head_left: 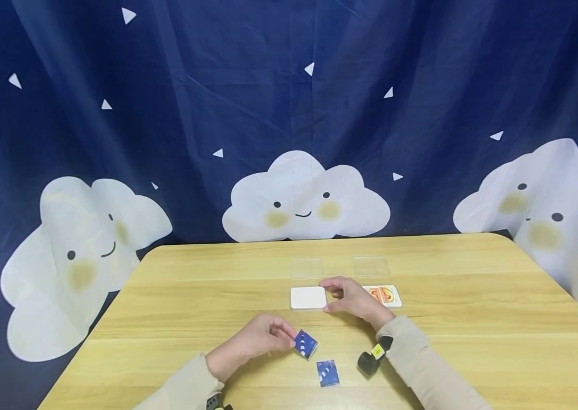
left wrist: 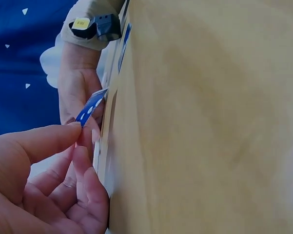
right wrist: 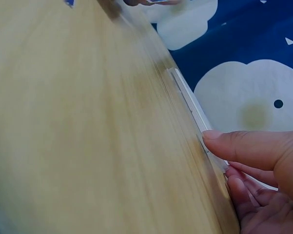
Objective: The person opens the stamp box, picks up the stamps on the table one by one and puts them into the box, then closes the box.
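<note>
My left hand (head_left: 263, 340) pinches a small blue stamp (head_left: 306, 344) with white moon shapes between thumb and fingertips, tilted close over the table. The left wrist view shows the same stamp (left wrist: 92, 106) nearly edge-on, with a toothed border. Farther forward, my right hand (head_left: 352, 300) grips the right end of a shallow clear case (head_left: 291, 298) with a white card (head_left: 308, 297) in it. In the right wrist view, the thumb (right wrist: 244, 146) presses the near side of the case and the fingers are at its end. A second blue stamp (head_left: 327, 373) lies flat on the table, nearer me.
Partly hidden behind my right hand is another clear case holding cards with an orange picture (head_left: 388, 295). Two clear lids (head_left: 306, 268) lie flat farther back on the wooden table (head_left: 191, 296). A dark blue curtain (head_left: 247, 85) with clouds hangs behind its far edge.
</note>
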`<state>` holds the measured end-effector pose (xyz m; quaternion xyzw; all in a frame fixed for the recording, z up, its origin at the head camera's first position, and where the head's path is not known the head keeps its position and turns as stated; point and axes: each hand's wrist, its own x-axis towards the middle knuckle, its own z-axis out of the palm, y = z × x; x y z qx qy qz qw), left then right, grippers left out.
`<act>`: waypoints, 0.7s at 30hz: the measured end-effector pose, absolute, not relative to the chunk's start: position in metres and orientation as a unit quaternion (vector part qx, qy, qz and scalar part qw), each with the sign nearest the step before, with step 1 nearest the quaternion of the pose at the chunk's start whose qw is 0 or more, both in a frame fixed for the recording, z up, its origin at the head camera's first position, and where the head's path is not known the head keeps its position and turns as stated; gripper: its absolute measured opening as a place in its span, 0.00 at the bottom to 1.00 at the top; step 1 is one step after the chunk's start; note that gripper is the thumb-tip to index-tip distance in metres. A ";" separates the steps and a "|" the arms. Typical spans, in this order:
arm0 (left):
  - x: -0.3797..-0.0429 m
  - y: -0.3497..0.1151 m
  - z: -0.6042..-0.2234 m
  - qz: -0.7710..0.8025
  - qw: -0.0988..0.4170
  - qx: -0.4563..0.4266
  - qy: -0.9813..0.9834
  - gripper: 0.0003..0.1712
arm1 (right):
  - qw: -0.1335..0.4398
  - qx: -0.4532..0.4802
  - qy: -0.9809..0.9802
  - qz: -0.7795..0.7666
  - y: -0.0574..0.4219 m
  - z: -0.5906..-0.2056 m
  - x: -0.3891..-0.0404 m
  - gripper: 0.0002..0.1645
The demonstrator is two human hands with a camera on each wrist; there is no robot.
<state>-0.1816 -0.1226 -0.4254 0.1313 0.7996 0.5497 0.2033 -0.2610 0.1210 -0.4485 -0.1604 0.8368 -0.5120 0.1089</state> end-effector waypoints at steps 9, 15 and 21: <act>-0.195 -0.122 -0.424 0.573 0.192 0.118 0.788 0.09 | 0.108 -0.176 0.833 -0.514 0.122 -0.450 -0.263 0.34; -0.208 -0.120 -0.424 0.579 0.172 0.117 0.788 0.09 | 0.106 -0.182 0.827 -0.521 0.122 -0.449 -0.263 0.34; -0.226 -0.115 -0.426 0.580 0.151 0.117 0.792 0.09 | 0.106 -0.185 0.829 -0.517 0.123 -0.450 -0.261 0.34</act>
